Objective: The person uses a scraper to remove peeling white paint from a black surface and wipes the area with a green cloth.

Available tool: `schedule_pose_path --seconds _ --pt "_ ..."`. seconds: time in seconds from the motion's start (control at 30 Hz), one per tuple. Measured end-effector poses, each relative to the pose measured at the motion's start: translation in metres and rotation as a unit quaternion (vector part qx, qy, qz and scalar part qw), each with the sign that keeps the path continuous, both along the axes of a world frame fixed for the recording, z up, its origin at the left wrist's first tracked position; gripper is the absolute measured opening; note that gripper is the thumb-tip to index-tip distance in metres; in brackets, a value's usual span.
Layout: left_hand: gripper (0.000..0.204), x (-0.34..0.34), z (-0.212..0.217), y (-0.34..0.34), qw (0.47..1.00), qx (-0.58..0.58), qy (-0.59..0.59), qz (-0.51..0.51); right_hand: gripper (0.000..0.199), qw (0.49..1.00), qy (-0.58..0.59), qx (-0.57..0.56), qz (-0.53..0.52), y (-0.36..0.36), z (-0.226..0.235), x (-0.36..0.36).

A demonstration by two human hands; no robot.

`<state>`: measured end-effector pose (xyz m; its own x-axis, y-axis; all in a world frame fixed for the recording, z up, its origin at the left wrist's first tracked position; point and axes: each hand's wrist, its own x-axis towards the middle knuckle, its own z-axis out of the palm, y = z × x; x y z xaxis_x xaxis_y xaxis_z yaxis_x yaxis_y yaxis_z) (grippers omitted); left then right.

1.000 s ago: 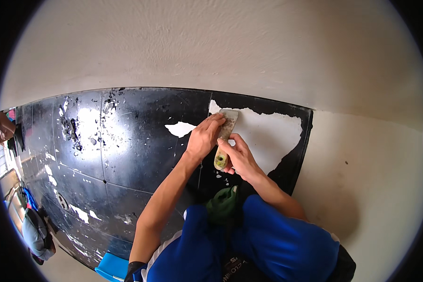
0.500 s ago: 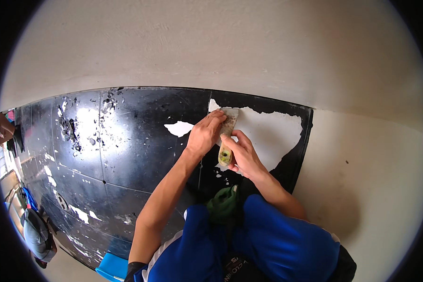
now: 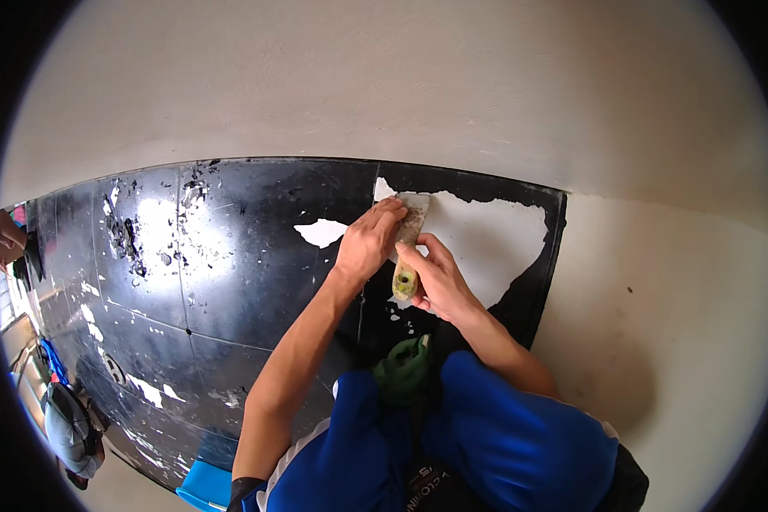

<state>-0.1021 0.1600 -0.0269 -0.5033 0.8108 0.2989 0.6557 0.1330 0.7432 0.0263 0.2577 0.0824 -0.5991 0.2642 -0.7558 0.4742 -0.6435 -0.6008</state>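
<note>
A putty knife [image 3: 405, 280] with a stained metal blade and a worn pale handle lies against a black tiled surface [image 3: 256, 294]. Its blade points away from me, over a large ragged white patch [image 3: 499, 243] where the black coating is gone. My right hand [image 3: 442, 277] is closed round the handle, thumb on top. The fingers of my left hand [image 3: 367, 247] press on the blade's left side and grip it; part of the blade is hidden under them. A smaller white patch [image 3: 320, 232] shows just left of my left hand.
A pale wall [image 3: 316, 94] borders the black surface at the far side, and a pale surface [image 3: 631, 290] at the right. A blue plastic piece [image 3: 205, 485] sits at lower left. Green cloth [image 3: 403, 369] hangs between my knees. Bags [image 3: 70, 427] and another person's hand [image 3: 8, 239] are at the left rim.
Both hands and the putty knife appear very slightly further left and up; the whole view has shifted a little too. The grips are the same.
</note>
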Motion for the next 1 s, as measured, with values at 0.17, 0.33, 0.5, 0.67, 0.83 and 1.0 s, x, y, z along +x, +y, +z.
schedule_pose_path --seconds 0.17,0.33,0.5,0.67,0.83,1.0 --pt "0.035 0.004 0.002 -0.001 1.0 0.004 0.002 -0.004 0.048 1.0 0.01 -0.006 0.014 0.002 -0.004 0.007" --pt "0.036 -0.001 0.001 0.002 1.0 0.0 -0.003 0.001 0.04 1.0 -0.005 0.003 -0.006 0.002 0.002 -0.003" --pt "0.035 0.002 0.001 0.002 1.0 0.001 0.007 0.006 0.039 1.0 -0.005 0.006 0.007 0.002 0.001 0.0" --pt "0.035 0.004 0.001 0.001 1.0 -0.009 -0.006 0.005 0.038 1.0 -0.004 0.005 0.005 0.004 0.005 0.001" --pt "0.035 0.0 0.0 0.004 1.0 0.0 0.005 0.011 0.038 1.0 -0.018 0.013 -0.003 0.004 0.004 -0.006" --pt "0.03 0.005 0.003 0.002 1.0 0.005 0.016 0.015 0.039 1.0 -0.002 -0.002 0.006 0.005 0.001 0.002"
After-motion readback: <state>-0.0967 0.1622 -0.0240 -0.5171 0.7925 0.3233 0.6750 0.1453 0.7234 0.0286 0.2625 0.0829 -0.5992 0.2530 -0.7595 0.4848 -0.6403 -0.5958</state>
